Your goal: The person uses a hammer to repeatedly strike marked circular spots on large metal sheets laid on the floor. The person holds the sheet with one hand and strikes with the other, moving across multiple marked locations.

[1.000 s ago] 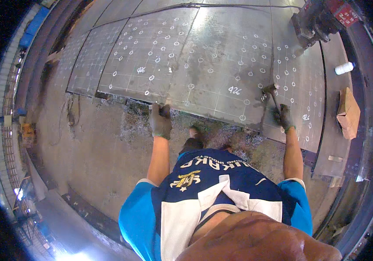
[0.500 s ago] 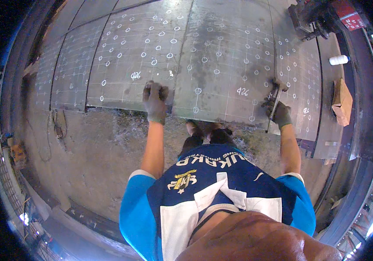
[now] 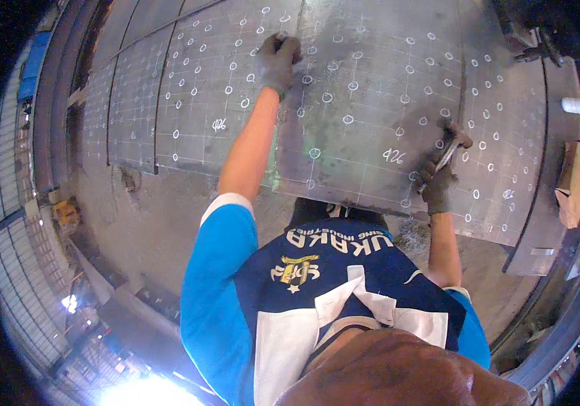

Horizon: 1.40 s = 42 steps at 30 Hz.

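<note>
So the hammer (image 3: 447,155) is right of centre in the frame, a short-looking one with a dark, brownish head and a shiny metal handle. It's gripped by the handle, tilted, head toward the upper right and handle running down-left. Under it are big flat steel plates (image 3: 364,139), dull grey with darker smudgy patches, laid side by side and filling most of the upper frame. Thin pale layout lines cross them, with rows of white hand-drawn circles (image 3: 314,153) plus some white scribbled markings.
</note>
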Each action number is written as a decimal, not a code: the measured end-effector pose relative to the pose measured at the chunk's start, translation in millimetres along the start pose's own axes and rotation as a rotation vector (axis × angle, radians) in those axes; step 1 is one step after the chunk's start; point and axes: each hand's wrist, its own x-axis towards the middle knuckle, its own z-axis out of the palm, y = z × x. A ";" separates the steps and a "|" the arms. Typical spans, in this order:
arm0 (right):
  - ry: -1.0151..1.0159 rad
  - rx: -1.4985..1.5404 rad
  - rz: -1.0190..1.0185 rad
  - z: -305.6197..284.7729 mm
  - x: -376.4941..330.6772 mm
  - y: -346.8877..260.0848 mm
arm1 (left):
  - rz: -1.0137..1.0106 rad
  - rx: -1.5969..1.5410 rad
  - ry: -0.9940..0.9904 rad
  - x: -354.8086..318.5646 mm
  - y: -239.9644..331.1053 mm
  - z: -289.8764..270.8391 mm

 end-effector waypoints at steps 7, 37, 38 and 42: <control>0.312 -0.143 -0.004 -12.2 15.5 1.6 | 0.025 0.153 -0.002 62.9 -2.1 53.9; 0.186 -0.701 -0.150 24.8 -3.6 10.7 | -0.111 0.020 -0.116 98.3 -17.6 65.0; 0.166 -0.787 -0.174 2.1 8.3 18.9 | -0.118 0.040 -0.096 97.0 -14.7 66.2; 0.178 -0.867 -0.129 43.7 -11.6 0.2 | -0.109 0.117 -0.097 96.0 -11.9 65.8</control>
